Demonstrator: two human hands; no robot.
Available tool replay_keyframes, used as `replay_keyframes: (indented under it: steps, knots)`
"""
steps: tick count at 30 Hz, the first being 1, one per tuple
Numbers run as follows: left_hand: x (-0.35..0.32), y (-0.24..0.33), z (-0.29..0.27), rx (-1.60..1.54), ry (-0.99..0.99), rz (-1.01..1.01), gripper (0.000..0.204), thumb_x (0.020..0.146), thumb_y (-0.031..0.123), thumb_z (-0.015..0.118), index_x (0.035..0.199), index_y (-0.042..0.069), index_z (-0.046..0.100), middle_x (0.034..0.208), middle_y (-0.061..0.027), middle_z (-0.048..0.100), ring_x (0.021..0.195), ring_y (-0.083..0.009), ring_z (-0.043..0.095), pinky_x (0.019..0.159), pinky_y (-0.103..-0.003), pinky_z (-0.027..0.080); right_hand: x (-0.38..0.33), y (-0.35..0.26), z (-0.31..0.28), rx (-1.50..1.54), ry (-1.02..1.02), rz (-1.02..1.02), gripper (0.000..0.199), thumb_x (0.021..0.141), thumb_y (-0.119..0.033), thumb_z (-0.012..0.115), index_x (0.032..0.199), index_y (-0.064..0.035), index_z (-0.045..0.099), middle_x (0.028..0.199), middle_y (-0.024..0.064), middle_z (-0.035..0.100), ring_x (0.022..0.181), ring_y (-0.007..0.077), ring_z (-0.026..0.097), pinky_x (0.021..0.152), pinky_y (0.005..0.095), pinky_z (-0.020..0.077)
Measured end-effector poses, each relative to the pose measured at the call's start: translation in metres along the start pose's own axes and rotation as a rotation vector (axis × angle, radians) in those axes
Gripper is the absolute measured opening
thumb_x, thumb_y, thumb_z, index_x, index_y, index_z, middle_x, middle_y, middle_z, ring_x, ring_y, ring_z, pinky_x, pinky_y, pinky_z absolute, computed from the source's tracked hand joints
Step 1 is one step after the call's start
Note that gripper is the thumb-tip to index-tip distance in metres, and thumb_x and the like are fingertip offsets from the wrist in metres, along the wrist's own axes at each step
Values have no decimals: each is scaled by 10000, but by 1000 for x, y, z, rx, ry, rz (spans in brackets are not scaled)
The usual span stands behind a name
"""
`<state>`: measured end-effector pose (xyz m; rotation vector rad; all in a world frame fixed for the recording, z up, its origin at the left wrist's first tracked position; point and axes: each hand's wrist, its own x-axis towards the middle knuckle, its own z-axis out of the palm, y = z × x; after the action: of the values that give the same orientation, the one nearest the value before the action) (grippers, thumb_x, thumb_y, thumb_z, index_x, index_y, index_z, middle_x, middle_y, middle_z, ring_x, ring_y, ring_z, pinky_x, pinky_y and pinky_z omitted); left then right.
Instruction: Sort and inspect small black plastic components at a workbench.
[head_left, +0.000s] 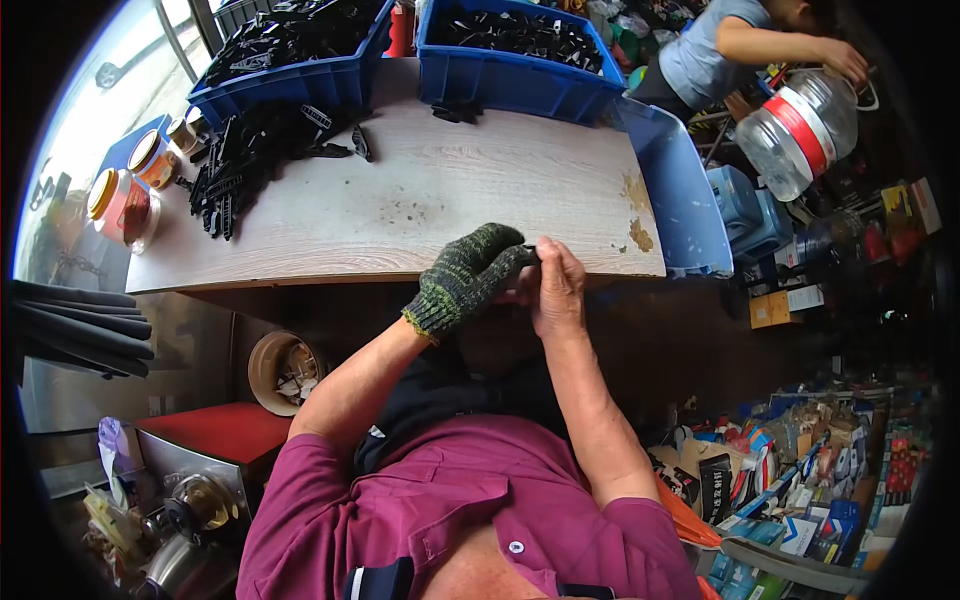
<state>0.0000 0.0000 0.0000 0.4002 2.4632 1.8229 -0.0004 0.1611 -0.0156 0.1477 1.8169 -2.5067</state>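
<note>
My left hand (468,275), in a dark knitted work glove, and my bare right hand (555,285) meet at the near edge of the wooden table (430,190). Between their fingertips they pinch a small black plastic part (530,251), mostly hidden by the fingers. A loose pile of similar black plastic parts (250,150) lies on the table's far left.
Two blue bins (500,75) full of black parts stand at the table's back, a third empty blue bin (680,190) tilts off its right side. Jars (125,205) sit at the left. Another person (740,40) handles a clear jug (800,130) at the upper right. Boxes crowd the floor on the right.
</note>
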Motion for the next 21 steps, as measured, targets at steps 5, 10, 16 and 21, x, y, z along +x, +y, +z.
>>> replay_keyframes:
  steps: [5, 10, 16, 21]
  knots:
    - [51, -15, -43, 346, 434, 327, 282, 917, 150, 657, 1192, 92, 649, 1088, -144, 665, 966, -280, 646, 844, -372, 516, 25, -50, -13, 28, 204, 54, 325, 949, -326, 572, 711, -124, 483, 472, -11, 341, 386, 126, 399, 424, 424, 554]
    - [124, -23, -108, 904, 439, 299, 390, 884, 137, 553, 1267, 177, 614, 1255, -153, 609, 1120, -384, 582, 946, -515, 471, 80, -95, -72, 27, 501, -16, 415, 891, -431, 624, 720, -91, 456, 462, 15, 267, 385, 179, 376, 567, 563, 582]
    - [165, -69, -118, 985, 370, 244, 291, 870, 149, 563, 1136, 195, 672, 1076, -129, 663, 1042, -395, 603, 933, -506, 477, 94, -104, -105, -41, 807, -113, 469, 898, -440, 616, 1044, -5, 514, 548, 49, 342, 499, 196, 487, 486, 454, 600]
    - [152, -71, -112, 891, 333, 350, 237, 906, 206, 580, 1125, 147, 647, 1038, -158, 672, 967, -399, 622, 866, -502, 494, 89, -80, -84, -126, 656, -13, 453, 875, -413, 646, 1034, 8, 589, 478, 17, 346, 409, 161, 466, 481, 437, 599]
